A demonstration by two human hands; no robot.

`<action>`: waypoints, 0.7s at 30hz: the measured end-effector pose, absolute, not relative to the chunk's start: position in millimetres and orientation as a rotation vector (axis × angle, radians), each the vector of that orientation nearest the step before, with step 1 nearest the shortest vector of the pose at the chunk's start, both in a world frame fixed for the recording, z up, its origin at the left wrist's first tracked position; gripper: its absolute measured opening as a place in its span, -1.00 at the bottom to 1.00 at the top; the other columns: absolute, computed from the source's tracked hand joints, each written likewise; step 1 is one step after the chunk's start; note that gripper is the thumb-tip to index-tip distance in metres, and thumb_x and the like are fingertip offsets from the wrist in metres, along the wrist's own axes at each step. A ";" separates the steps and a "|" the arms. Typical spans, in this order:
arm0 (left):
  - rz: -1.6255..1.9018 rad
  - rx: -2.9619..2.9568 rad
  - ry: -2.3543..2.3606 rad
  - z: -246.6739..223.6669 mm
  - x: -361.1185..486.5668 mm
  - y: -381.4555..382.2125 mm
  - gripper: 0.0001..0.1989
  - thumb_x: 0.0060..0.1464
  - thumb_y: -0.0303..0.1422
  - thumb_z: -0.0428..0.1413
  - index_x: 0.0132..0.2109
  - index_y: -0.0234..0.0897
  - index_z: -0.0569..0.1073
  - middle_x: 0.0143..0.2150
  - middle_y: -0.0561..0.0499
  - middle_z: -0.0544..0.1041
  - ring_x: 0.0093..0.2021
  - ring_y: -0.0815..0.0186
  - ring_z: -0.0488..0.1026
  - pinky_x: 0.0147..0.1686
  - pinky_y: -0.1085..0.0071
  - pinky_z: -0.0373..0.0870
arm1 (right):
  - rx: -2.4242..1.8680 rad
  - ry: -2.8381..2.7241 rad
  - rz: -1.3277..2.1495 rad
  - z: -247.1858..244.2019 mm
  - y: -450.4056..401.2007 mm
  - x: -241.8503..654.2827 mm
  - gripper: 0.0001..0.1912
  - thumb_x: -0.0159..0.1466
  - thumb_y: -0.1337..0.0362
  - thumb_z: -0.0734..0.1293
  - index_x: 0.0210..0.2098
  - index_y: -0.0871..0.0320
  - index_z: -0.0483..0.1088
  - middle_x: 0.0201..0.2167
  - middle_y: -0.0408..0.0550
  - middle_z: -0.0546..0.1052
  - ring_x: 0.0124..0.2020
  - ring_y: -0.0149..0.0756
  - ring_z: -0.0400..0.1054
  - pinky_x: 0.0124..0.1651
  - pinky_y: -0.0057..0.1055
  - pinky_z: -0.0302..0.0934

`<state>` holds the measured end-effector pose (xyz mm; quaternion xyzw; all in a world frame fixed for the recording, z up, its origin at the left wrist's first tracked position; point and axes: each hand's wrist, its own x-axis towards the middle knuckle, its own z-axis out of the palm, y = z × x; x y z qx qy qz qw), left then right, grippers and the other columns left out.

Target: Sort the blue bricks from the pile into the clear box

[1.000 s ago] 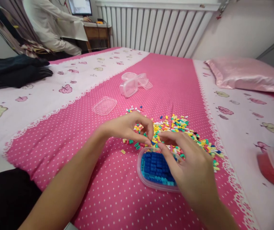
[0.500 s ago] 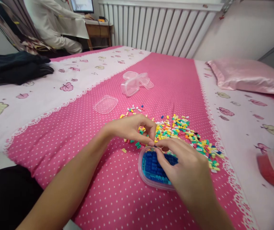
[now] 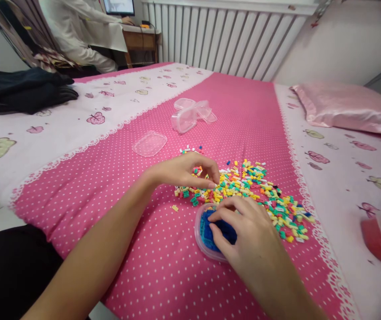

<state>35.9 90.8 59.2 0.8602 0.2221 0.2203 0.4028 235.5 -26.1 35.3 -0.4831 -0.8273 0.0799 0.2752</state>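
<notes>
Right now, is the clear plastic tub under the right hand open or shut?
Open: the clear plastic tub has no lid on; small blue bricks lie exposed.

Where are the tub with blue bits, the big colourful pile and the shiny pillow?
Tub with blue bits (image 3: 198,229): head view, on its left rim.
Colourful pile (image 3: 237,188): head view, near its middle.
Shiny pillow (image 3: 350,109): head view, middle of its top.

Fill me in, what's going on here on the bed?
The person's right hand is at a clear tub of blue pieces, its fingertips over them; whether it pinches one can't be made out. The left hand is over a spread of loose multicoloured pieces just beyond the tub. Farther back on the bed lie a flat clear lid and more clear plastic containers.
</notes>
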 end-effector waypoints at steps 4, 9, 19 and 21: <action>0.565 2.182 0.565 58.6 34.7 91.8 -0.85 0.18 -0.32 0.19 -0.17 -0.31 0.56 -0.25 -0.05 0.61 -0.28 0.38 0.46 -0.23 0.46 0.39 | -1.271 -2.246 0.200 34.1 -26.9 236.8 -0.89 0.17 0.43 0.37 -0.42 0.11 0.51 -0.30 -0.04 0.53 -0.19 -0.11 0.36 -0.10 -0.14 0.20; 0.565 2.203 0.573 58.3 33.7 92.5 -0.83 0.19 -0.32 0.18 -0.16 -0.34 0.56 -0.23 -0.07 0.61 -0.27 0.38 0.45 -0.22 0.45 0.40 | -1.250 -2.277 0.200 34.6 -27.2 240.6 -0.87 0.22 0.42 0.35 -0.40 0.10 0.53 -0.27 -0.04 0.54 -0.21 -0.12 0.37 -0.10 -0.13 0.21; 0.579 2.205 0.575 57.9 33.7 92.5 -0.84 0.19 -0.32 0.18 -0.15 -0.32 0.57 -0.21 -0.06 0.61 -0.27 0.38 0.45 -0.21 0.45 0.39 | -1.235 -2.274 0.279 35.3 -27.2 239.6 -0.87 0.27 0.42 0.35 -0.39 0.11 0.49 -0.26 -0.07 0.53 -0.20 -0.15 0.36 -0.07 -0.14 0.21; 0.575 2.207 0.581 57.9 33.5 92.5 -0.84 0.19 -0.33 0.18 -0.15 -0.31 0.57 -0.21 -0.06 0.61 -0.27 0.38 0.44 -0.21 0.45 0.39 | -1.242 -2.270 0.302 36.2 -27.3 239.7 -0.86 0.27 0.42 0.35 -0.39 0.12 0.49 -0.27 -0.07 0.53 -0.20 -0.15 0.36 -0.07 -0.14 0.21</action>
